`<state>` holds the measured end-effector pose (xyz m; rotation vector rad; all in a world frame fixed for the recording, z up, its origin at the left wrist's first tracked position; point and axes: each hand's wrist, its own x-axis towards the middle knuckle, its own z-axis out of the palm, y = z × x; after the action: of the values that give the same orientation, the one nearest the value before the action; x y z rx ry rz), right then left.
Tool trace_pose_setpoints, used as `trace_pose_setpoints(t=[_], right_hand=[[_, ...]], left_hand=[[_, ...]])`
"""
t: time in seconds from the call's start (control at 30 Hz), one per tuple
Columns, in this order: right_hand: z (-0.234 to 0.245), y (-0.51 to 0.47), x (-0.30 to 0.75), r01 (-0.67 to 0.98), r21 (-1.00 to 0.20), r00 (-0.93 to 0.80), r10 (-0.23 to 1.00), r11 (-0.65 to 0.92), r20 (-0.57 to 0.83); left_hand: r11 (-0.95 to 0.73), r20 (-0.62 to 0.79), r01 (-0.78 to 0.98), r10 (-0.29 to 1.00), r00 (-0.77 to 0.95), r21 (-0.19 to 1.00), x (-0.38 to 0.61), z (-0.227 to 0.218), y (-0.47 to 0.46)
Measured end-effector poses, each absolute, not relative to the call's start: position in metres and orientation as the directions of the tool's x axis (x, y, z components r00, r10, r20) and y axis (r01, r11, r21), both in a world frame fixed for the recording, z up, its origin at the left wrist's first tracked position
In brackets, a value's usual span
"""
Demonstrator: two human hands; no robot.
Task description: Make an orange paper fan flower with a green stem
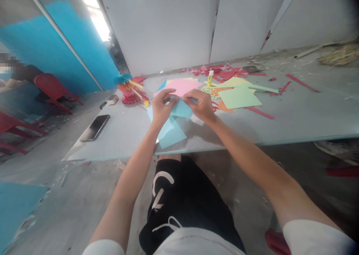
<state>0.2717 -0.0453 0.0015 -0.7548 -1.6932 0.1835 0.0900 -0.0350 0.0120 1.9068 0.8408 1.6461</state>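
My left hand and my right hand meet over a light blue paper piece, both pinching its upper edge with fingers curled. More light blue paper lies beneath it on the grey board, reaching the near edge. A pink sheet lies just behind my hands.
A black phone lies at the board's left. A folded red and blue paper ornament stands at the back left. Green and yellow sheets, a glue stick and red paper scraps are to the right. Red chairs stand far left.
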Motion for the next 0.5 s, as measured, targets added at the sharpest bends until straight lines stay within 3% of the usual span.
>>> trace_pose_setpoints(t=[0.27,0.5], right_hand=[[0.0,-0.043,0.272,0.35,-0.541,-0.056,0.593,0.765,0.803],[-0.005,-0.034,0.274,0.334,-0.632,0.059,0.654,0.699,0.754]], left_hand=[[-0.739,0.745,0.184,0.665,0.045,0.648,0.087,0.007,-0.032],[-0.716,0.727,0.159,0.687,-0.014,0.68,0.087,0.012,-0.033]])
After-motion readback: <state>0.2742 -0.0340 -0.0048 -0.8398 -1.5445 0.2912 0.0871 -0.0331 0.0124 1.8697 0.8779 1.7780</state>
